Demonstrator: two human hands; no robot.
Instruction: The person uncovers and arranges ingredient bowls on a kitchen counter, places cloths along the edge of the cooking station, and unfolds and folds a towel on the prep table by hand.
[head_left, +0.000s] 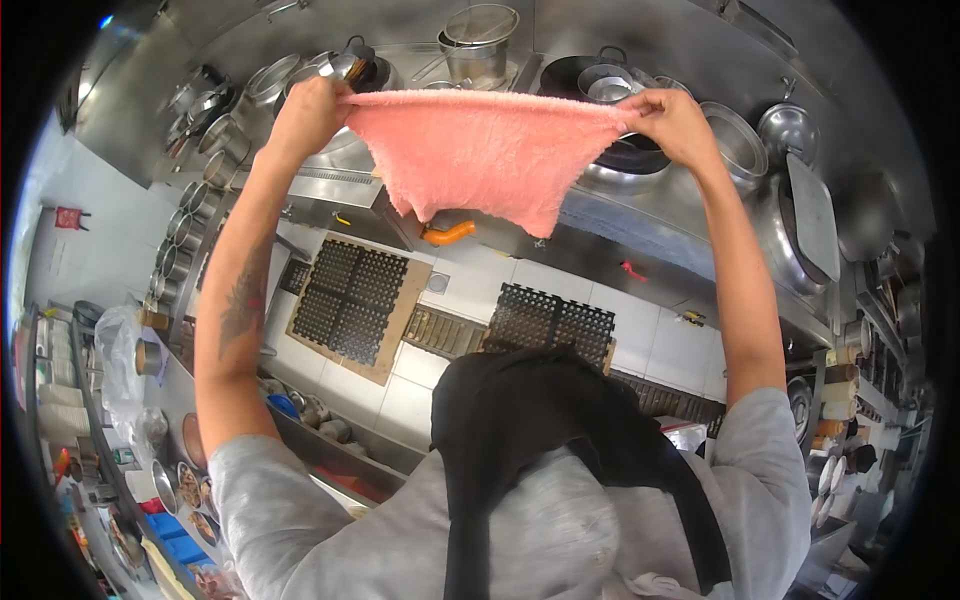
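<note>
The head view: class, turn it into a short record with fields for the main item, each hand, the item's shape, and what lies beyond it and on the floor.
Main item: pink cloth
Left hand: grips one end of the cloth's upper edge
Right hand: grips the other end
Shape: upper edge stretched between the hands, uneven lower edge hanging free
Beyond the cloth: metal pot among other cookware
Floor: white tiles with two black mats
</note>
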